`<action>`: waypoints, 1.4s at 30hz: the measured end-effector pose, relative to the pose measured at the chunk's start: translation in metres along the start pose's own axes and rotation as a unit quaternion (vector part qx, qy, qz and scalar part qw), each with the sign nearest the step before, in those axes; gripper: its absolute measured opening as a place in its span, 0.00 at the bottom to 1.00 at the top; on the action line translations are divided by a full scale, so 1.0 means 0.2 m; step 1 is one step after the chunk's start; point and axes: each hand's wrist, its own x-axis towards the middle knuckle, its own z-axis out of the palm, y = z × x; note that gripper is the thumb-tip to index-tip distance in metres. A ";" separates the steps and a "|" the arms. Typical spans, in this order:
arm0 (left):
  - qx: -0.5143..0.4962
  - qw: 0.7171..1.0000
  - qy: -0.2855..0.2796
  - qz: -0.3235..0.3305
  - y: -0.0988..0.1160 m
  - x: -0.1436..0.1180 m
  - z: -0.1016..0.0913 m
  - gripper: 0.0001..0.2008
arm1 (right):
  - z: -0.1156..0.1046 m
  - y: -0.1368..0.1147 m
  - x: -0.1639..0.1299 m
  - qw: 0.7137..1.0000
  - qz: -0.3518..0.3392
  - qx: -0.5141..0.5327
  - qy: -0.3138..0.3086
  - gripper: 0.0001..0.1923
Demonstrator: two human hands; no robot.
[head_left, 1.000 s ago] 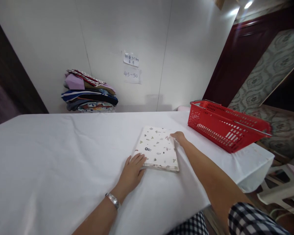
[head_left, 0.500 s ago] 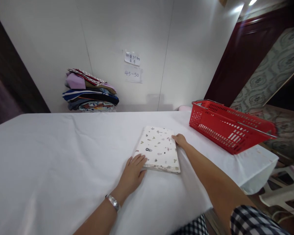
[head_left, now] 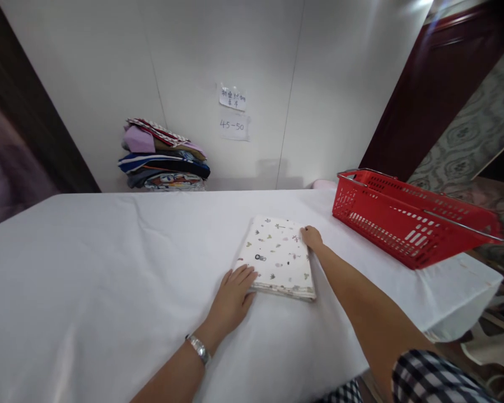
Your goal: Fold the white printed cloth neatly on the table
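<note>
A folded white cloth with small printed figures (head_left: 278,257) lies flat on the white-covered table (head_left: 109,263). My left hand (head_left: 233,295) rests flat on the table with its fingertips against the cloth's near left corner. My right hand (head_left: 311,238) touches the cloth's far right edge, fingers curled along it. Neither hand lifts the cloth. A metal watch sits on my left wrist.
A red plastic basket (head_left: 411,215) with metal handles stands at the table's right end. A stack of folded clothes (head_left: 163,158) sits against the white wall at the back. Two paper notes (head_left: 233,112) hang on the wall. The table edge drops off at right.
The view has shifted slightly, so everything sits a little further right in the frame. Both hands stay at the folded cloth in nearly the same places.
</note>
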 end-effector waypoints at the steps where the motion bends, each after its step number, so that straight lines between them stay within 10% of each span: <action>1: -0.002 1.000 0.001 0.000 0.00 0.00 0.00 0.22 | 0.00 0.00 0.00 1.000 -0.003 -0.001 -0.001 0.17; 9: -0.018 1.000 0.007 0.003 0.01 -0.01 -0.01 0.22 | -0.03 0.02 -0.09 0.999 -0.022 0.016 -0.029 0.17; 22: -0.019 0.996 0.041 -0.071 -0.02 0.02 -0.01 0.18 | -0.03 0.20 -0.67 0.976 -0.049 0.191 -0.091 0.40; 35: -0.063 0.991 0.010 -0.114 0.15 -0.05 -0.11 0.09 | -0.05 0.09 -0.54 0.943 -0.105 0.296 -0.110 0.33; 42: -0.093 0.989 0.015 -0.116 0.16 -0.08 -0.15 0.13 | -0.13 0.17 -0.54 0.979 -0.079 0.178 -0.053 0.15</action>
